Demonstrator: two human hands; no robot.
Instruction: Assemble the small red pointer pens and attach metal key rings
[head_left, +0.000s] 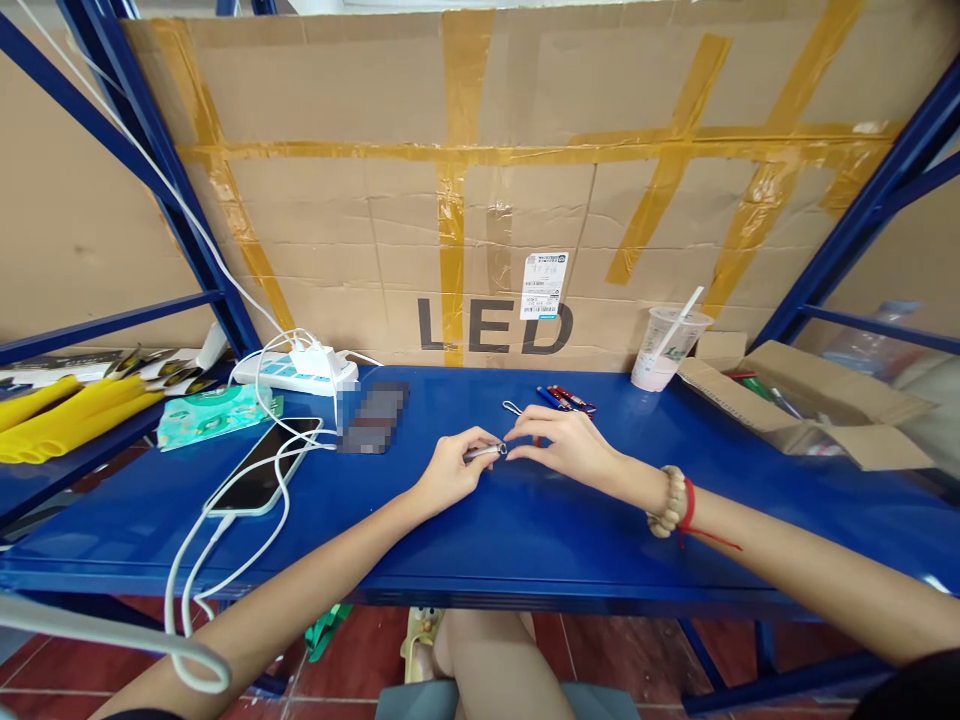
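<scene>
My left hand [450, 470] rests on the blue table [525, 520] and is closed round a small silver, pen-like metal cylinder [484, 452]. My right hand [566, 440] meets it from the right, its fingertips pinched at the cylinder's dark end. A bead bracelet and a red string sit on my right wrist. Just behind the hands lies a small wire clip [512, 407], and beyond it several red and blue pen-like pieces [566, 398].
A phone [262, 465] on a white cable lies at the left, near a power strip [292, 370], a tissue pack [210, 415] and a blurred dark object [373, 415]. A plastic cup with a straw [667, 350] and an open cardboard box [802, 400] stand at the right. Taped cardboard backs the table.
</scene>
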